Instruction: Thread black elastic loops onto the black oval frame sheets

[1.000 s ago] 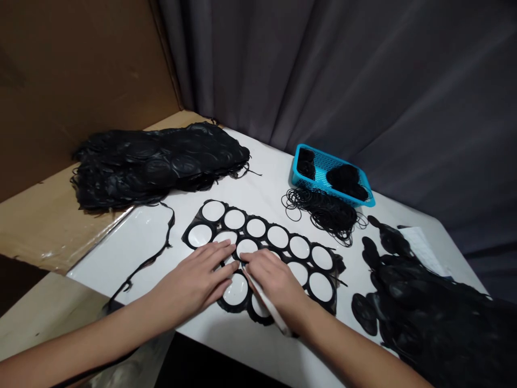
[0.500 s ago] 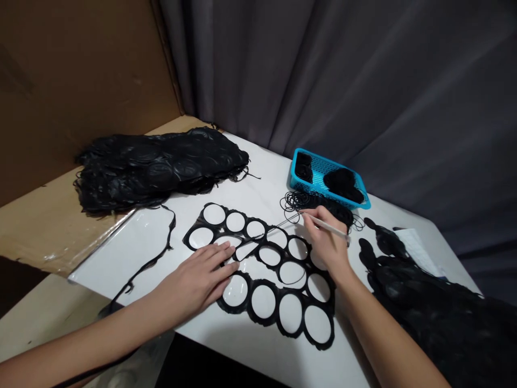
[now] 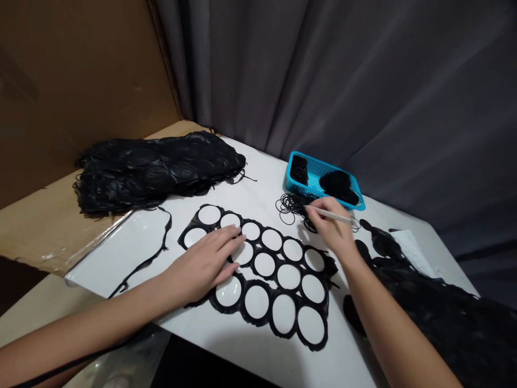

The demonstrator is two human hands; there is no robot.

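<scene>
A black rubber sheet with rows of round holes [image 3: 278,277] lies flat on the white table. My left hand [image 3: 205,261] rests palm down on its left part, fingers stretched out, covering some holes. My right hand [image 3: 333,223] is closed around a thin, pale, pen-like tool [image 3: 333,215]. Its tip is over a heap of thin black rings [image 3: 297,205], just beyond the sheet. Whether the tip touches the rings, I cannot tell. Behind the heap stands a blue plastic basket [image 3: 288,180] with black rings in it.
At the back left lies a thick stack of black rubber sheets [image 3: 161,167]. More black rubber pieces [image 3: 436,318] are piled on the right, beside a white paper [image 3: 416,250]. A black strip [image 3: 147,261] curls on the left of the table. A grey curtain [image 3: 343,81] hangs behind.
A thin black ring was stretched from the sheet to the tool tip; now no strand spans them. My right hand has moved slightly up and right, over the heap. My left hand has shifted slightly.
</scene>
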